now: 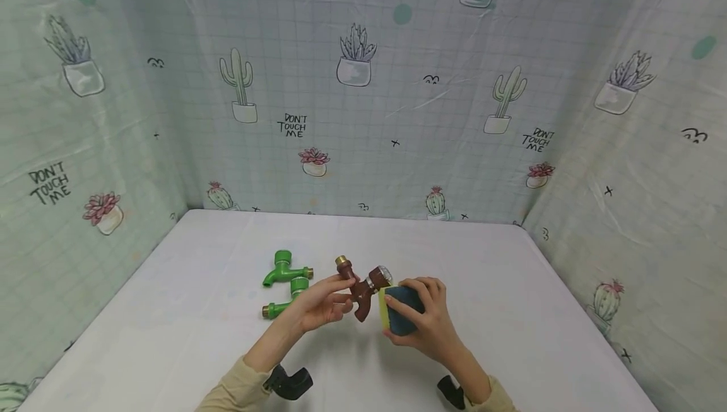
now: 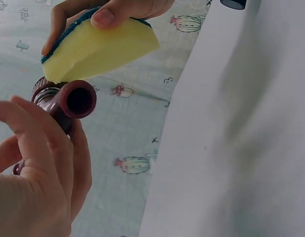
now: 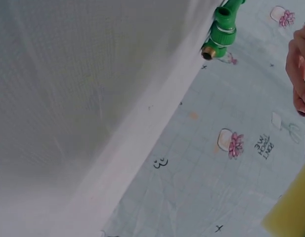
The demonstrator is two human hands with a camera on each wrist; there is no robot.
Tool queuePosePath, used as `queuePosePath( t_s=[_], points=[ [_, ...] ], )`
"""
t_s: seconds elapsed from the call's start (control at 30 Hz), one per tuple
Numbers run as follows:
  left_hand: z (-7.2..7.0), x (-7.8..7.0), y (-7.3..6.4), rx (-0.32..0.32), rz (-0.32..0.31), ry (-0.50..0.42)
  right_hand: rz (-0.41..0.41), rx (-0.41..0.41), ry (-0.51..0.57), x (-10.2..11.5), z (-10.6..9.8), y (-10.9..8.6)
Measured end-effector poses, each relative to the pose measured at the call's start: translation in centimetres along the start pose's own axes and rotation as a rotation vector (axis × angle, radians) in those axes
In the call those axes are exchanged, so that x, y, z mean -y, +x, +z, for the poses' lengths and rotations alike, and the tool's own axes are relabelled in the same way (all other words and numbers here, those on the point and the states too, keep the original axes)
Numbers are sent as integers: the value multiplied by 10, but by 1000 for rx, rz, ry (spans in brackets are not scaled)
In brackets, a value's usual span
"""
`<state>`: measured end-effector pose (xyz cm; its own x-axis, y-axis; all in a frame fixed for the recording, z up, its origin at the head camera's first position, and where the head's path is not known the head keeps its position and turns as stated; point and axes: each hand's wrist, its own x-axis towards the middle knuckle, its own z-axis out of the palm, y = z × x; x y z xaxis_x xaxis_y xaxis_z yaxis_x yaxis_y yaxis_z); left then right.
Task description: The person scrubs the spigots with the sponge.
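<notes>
My left hand [image 1: 325, 303] grips a brown tap [image 1: 363, 292] with a brass threaded end, raised over the white table. In my right hand [image 1: 423, 317] is a sponge [image 1: 404, 310], yellow on one side and dark blue on the other. The left wrist view shows the yellow face of the sponge [image 2: 103, 49] against the tap [image 2: 79, 98] by its knob, with the spout opening toward the camera. Only the sponge's yellow corner [image 3: 293, 207] shows in the right wrist view, and the tap is mostly out of frame there.
Two green taps [image 1: 283, 268] lie on the white table [image 1: 483, 286], left of my hands; my left hand partly covers the nearer one. Dark wrist mounts [image 1: 291, 384] sit at both forearms. Cloth walls [image 1: 363, 115] with printed cacti stand around the table's back and sides.
</notes>
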<state>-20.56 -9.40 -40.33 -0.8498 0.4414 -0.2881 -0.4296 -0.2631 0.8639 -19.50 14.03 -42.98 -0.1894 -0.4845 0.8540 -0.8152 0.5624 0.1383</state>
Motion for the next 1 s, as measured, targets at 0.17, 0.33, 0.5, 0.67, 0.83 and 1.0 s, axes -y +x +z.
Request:
queuePosePath(
  t_s=[0.17, 0.33, 0.5, 0.67, 0.83, 1.0],
  points=[
    [2, -2, 0, 65, 114, -149, 69, -19, 28, -1, -3, -3],
    [6, -3, -3, 99, 235, -82, 168, -71, 78, -2, -5, -3],
    [8, -7, -6, 221, 344, 6, 222, -151, 164, -5, -4, 1],
    [9, -10, -6, 229, 386, -3, 225, -155, 176, -5, -6, 4],
    [11, -5, -1, 22, 440, 156, 179, -102, 79, -2, -8, 6],
    [13, -1, 0, -67, 464, 297, 16, -77, -40, -1, -6, 9]
  ],
)
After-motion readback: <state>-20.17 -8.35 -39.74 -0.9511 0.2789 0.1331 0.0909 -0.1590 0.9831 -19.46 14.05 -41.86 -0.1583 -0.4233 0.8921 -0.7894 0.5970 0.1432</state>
